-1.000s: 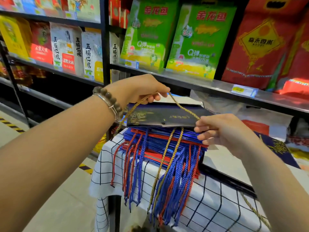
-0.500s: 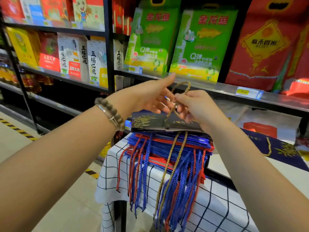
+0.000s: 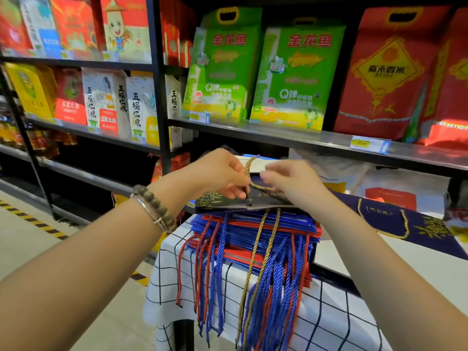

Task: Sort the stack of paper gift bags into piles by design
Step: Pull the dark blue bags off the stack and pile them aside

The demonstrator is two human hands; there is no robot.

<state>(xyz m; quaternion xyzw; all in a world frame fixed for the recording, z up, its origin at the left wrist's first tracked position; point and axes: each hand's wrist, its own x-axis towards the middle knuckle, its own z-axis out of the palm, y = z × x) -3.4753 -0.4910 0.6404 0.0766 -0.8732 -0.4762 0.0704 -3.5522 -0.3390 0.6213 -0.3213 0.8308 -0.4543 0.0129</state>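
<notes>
A gold cord [image 3: 248, 171] is pinched by the curled fingers of the left hand [image 3: 222, 174], just above the navy bag [image 3: 220, 201] with gold print. That bag is laid flat on top of the stack of bags [image 3: 253, 230], whose red and blue cords are hung over the edge of a checked cloth [image 3: 334, 315]. The right hand [image 3: 293, 184] is blurred; its fingers are bent over the cord, but whether it is gripped cannot be told. A second navy bag [image 3: 415, 225] is laid well apart on the right.
</notes>
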